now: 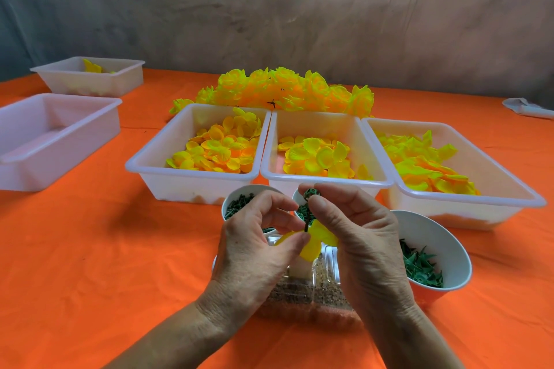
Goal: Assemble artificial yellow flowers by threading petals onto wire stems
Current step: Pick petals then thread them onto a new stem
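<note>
— What are the hands doing right now?

— The left hand (254,237) is pinching a yellow petal (311,244) between thumb and forefinger, low in front of the person. The right hand (356,228) is pinching a dark green stem (306,223) that is standing upright through the petal, and a round green disc (311,193) is sitting at its fingertips.

— Where is all this happening?

— Just above a clear plastic tray (326,257) lying on the orange desk (90,249), between three white cups: the left cup (236,198) is holding small green pieces, the middle cup (296,198) is mostly hiding behind the hands, and the right cup (443,237) is holding green spiky leaf parts.

— And the petals?

— Three white bins are sitting side by side behind the cups: the left bin (192,177), middle bin (326,181) and right bin (467,204), each holding loose yellow petals. Finished yellow flowers (284,90) are lying heaped behind them. Two more white bins are sitting far left, the nearer one (60,129) and a farther one (90,81) showing a few petals.
</note>
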`<move>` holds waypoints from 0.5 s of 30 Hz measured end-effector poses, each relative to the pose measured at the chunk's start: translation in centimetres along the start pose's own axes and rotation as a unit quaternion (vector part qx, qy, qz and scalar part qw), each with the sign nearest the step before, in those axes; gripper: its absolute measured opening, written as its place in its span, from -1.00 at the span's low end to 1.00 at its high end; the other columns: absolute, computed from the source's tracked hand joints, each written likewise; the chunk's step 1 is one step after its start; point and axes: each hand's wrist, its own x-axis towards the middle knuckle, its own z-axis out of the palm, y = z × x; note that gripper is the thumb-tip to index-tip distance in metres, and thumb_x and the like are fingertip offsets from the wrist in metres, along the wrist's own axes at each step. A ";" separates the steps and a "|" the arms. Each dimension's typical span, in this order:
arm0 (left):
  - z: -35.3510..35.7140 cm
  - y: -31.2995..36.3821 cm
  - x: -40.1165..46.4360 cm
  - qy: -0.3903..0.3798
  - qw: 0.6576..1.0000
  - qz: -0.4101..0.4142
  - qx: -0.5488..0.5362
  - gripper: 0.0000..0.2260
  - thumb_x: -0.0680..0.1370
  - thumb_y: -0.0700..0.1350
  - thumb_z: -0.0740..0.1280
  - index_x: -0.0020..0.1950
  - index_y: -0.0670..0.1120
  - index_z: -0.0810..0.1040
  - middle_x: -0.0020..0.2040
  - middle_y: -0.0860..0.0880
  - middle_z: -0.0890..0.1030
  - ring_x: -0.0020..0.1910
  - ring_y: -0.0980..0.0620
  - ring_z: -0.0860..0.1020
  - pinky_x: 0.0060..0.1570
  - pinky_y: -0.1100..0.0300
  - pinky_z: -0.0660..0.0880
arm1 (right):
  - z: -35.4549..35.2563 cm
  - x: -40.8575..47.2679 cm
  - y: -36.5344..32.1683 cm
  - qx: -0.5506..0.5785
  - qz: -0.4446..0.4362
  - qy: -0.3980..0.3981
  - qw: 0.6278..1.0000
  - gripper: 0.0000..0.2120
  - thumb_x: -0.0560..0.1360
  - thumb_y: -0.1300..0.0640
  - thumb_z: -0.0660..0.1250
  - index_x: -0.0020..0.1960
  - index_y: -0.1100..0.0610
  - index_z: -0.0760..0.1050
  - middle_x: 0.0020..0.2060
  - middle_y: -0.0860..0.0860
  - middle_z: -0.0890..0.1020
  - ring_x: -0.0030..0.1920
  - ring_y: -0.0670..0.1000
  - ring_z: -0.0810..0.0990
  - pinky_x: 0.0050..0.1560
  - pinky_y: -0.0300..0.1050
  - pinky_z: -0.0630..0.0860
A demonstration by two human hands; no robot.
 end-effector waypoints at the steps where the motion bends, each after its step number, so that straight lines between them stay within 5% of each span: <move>1: 0.0 0.0 0.0 -0.001 1.000 0.000 0.001 -0.70 0.31 -0.29 0.54 -0.14 0.03 0.54 -0.28 0.15 0.66 -0.25 0.19 0.63 -0.19 -0.15 0.58 | 0.0 0.0 0.0 -0.002 0.002 0.000 1.000 -0.78 0.19 0.16 0.49 -0.18 0.18 0.67 -0.18 0.11 0.71 -0.15 0.00 0.69 -0.16 -0.24 0.56; 15: -0.1 0.2 0.1 -0.001 1.000 0.004 0.000 -0.70 0.31 -0.30 0.53 -0.13 0.02 0.55 -0.27 0.16 0.65 -0.23 0.20 0.63 -0.18 -0.19 0.58 | -0.9 0.0 0.5 -0.047 -0.005 0.012 0.999 -0.78 0.22 0.18 0.52 -0.15 0.22 0.66 -0.17 0.18 0.69 -0.13 0.04 0.66 -0.13 -0.21 0.55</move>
